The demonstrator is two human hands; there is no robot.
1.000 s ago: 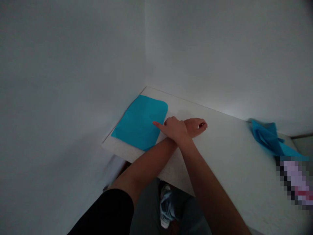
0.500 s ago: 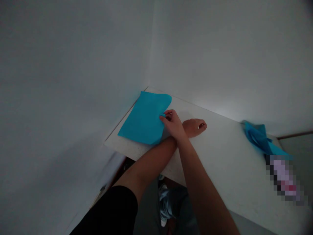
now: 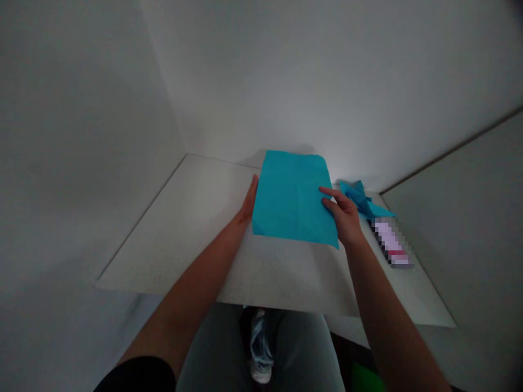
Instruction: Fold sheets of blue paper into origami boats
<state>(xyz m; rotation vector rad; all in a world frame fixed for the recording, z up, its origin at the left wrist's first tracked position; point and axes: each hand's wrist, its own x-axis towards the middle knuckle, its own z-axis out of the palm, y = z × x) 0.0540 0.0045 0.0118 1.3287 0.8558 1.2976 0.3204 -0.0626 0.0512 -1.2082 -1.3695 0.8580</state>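
A blue sheet of paper is held up over the white table, nearly flat, with a faint crease down its middle. My left hand is at its left edge, most of the fingers hidden behind the sheet. At the right edge my right hand grips the paper, with its thumb and index finger showing on the near face. Beyond my right hand lies a folded blue paper piece with pointed ends.
The white table fits into a corner between pale walls. A phone-like item with a blurred screen lies at the right, touching the folded piece. Below the table's front edge are my legs and a shoe. Something green is at the lower right.
The sheet has come from the table's left corner to the middle, in front of me. My arms were crossed and are now uncrossed, one hand at each side. The view has turned right.
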